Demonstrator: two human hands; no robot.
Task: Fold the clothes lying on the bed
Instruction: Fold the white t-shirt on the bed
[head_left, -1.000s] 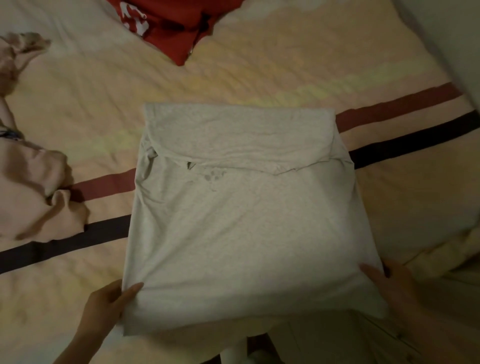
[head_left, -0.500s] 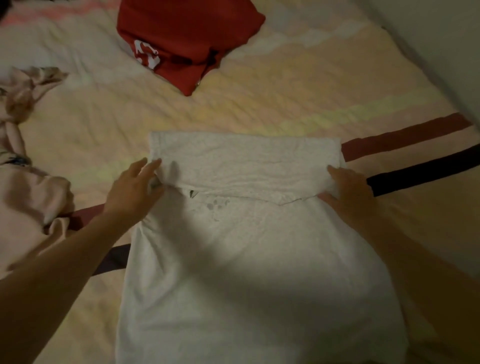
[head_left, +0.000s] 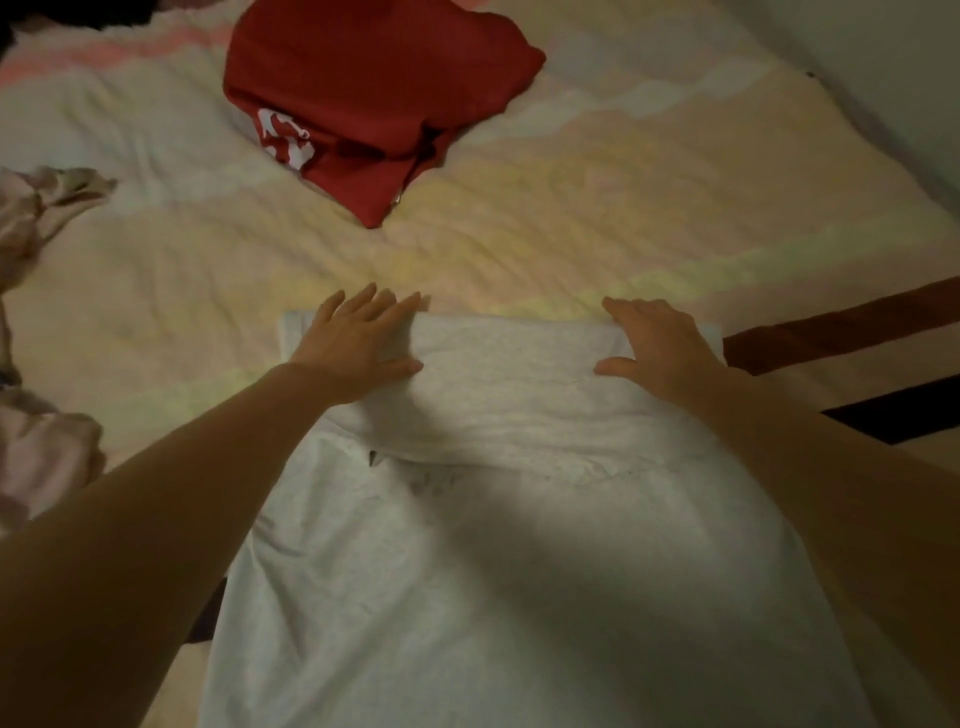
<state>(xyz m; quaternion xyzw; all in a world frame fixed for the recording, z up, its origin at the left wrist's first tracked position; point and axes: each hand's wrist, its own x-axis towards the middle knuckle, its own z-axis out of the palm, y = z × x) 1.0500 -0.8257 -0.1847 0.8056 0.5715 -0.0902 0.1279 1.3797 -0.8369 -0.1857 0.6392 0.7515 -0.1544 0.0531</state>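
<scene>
I see both hands laid flat on the far end of a grey shirt (head_left: 519, 571) spread across the bed (head_left: 571, 218). My left hand (head_left: 358, 343) rests on the shirt's far left corner, fingers straight and spread, their tips reaching to the far edge of the cloth, thumb pointing inward. My right hand (head_left: 660, 348) rests near the far right corner in the same way, fingers straight, thumb pointing in toward the left one. Neither hand grips anything; both lie open on the fabric. Between them runs a folded-over band of the shirt, doubled back over the main body, its ragged lower edge crossing below my wrists. The rest of the shirt stretches from that band toward me, passing between and under my forearms and out of the bottom of the view. A crumpled red shirt (head_left: 374, 93) with a white print lies well apart, farther up the bed and slightly left. Pink clothes (head_left: 41, 322) are bunched at the bed's left edge. Dark red and black stripes (head_left: 841, 332) on the bed cover show just beside my right hand.
</scene>
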